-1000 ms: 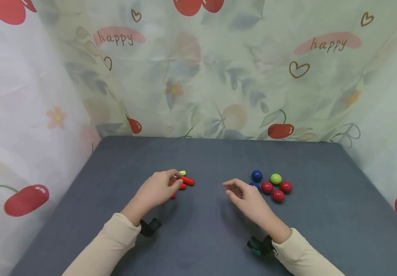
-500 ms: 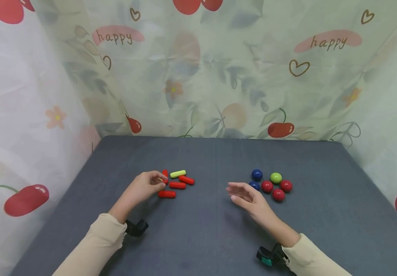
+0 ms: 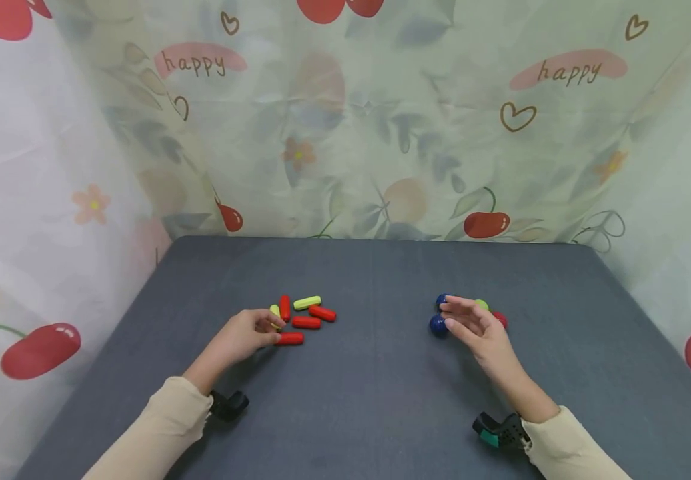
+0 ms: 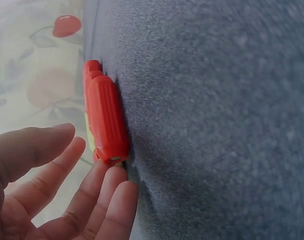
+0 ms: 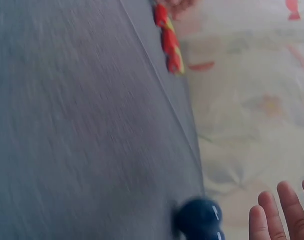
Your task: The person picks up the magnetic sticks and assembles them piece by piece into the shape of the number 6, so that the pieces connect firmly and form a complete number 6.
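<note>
Reaching from cream sleeves [image 3: 153, 420], the left hand [image 3: 245, 335] and right hand [image 3: 481, 337] hang above a dark grey counter [image 3: 375, 407], each beside a cluster of small coloured pieces. The nearest red stick [image 3: 291, 339] lies at the left hand's fingertips, close to three other red sticks [image 3: 306, 323] and two yellow-green sticks [image 3: 307, 303]. The left grip is parted, thumb well apart from the fingers, with hold of nothing; whether a fingertip touches the nearest red stick cannot be told. Opposite, the right grip stands loose and wide, nothing visible in it, just beside two blue balls [image 3: 438, 326]. A green ball [image 3: 481, 305] and a red ball [image 3: 501, 319] show partly past that hand. Printed cloth [image 3: 375, 40] hangs behind the counter.
</note>
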The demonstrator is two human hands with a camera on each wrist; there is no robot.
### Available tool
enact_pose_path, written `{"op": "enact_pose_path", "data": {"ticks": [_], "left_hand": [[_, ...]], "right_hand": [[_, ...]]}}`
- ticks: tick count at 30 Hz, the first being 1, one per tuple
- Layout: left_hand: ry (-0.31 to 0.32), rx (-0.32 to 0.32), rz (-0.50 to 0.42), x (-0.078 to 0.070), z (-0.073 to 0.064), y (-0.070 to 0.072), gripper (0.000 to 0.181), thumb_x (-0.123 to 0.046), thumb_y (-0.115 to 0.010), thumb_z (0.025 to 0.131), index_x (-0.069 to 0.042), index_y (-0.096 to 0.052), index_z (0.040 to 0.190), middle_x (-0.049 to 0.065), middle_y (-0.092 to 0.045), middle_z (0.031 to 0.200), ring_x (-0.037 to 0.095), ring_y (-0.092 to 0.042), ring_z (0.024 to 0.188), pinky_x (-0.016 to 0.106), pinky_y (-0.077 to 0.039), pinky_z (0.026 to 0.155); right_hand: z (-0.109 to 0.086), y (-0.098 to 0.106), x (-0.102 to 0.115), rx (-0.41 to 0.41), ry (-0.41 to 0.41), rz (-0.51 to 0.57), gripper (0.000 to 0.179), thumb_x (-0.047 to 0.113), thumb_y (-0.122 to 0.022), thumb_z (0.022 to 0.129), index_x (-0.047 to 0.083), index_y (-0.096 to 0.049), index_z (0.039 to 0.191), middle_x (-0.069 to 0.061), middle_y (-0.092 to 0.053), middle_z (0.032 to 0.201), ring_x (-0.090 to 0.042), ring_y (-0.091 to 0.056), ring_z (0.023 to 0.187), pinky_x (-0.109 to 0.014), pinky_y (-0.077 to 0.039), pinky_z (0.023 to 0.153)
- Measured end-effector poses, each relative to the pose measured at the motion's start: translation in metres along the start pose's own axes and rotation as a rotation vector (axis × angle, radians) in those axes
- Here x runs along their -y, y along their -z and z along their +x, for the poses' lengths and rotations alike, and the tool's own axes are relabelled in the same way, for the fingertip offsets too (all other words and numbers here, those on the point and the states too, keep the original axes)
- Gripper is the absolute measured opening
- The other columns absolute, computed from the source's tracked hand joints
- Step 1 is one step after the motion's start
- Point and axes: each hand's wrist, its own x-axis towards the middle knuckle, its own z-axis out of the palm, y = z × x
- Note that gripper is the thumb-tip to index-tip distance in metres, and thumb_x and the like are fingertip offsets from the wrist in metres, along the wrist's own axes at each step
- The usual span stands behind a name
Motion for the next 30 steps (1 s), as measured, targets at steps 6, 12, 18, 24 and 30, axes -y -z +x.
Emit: {"op": "enact_pose_path", "data": {"ticks": [6,12,18,24,30], "left_hand": [[-0.001,0.005,0.001,0.0,-0.002,0.001,0.019,-0.014,-0.069,0.088,-0.013,-0.069,0.107,0.005,-0.066,0.097,0.017,-0.058,0.083,0.03,-0.049,0.067],[0.0,0.009,-0.006,0.002,-0.003,0.001,0.019,-0.012,-0.069,0.088,-0.012,-0.069,0.106,0.004,-0.066,0.095,0.017,-0.057,0.081,0.029,-0.048,0.067],[-0.01,0.018,-0.002,0.005,-0.003,0.002,0.02,-0.013,-0.07,0.087,-0.012,-0.07,0.107,0.002,-0.066,0.091,0.016,-0.056,0.079,0.029,-0.045,0.066],[0.0,0.029,-0.013,0.007,-0.003,0.003,0.021,-0.013,-0.07,0.087,-0.013,-0.071,0.108,0.003,-0.065,0.09,0.017,-0.055,0.079,0.029,-0.045,0.066],[0.018,0.046,-0.032,0.01,0.002,0.002,0.02,-0.014,-0.071,0.087,-0.014,-0.071,0.106,0.002,-0.065,0.089,0.016,-0.055,0.078,0.028,-0.045,0.066]], "right_hand": [[-0.003,0.026,0.002,-0.07,-0.025,-0.071,0.037,0.018,-0.057,0.098,0.008,-0.05,0.134,0.012,-0.061,0.118,0.002,-0.06,0.109,-0.01,-0.048,0.085],[-0.008,0.043,0.0,-0.107,-0.074,-0.172,0.041,0.024,-0.059,0.098,0.008,-0.05,0.135,0.004,-0.06,0.123,0.007,-0.057,0.107,-0.006,-0.045,0.085],[-0.014,0.052,-0.011,-0.11,-0.089,-0.212,0.043,0.02,-0.06,0.097,0.001,-0.05,0.134,0.012,-0.062,0.117,0.01,-0.057,0.102,-0.006,-0.045,0.082],[-0.018,0.055,-0.02,-0.102,-0.101,-0.274,0.045,0.021,-0.061,0.097,-0.003,-0.049,0.132,0.007,-0.062,0.117,0.012,-0.055,0.101,-0.005,-0.045,0.082],[-0.02,0.056,-0.019,-0.09,-0.105,-0.312,0.043,0.02,-0.064,0.095,-0.002,-0.052,0.13,0.002,-0.062,0.118,0.012,-0.055,0.101,-0.004,-0.045,0.081]]}}
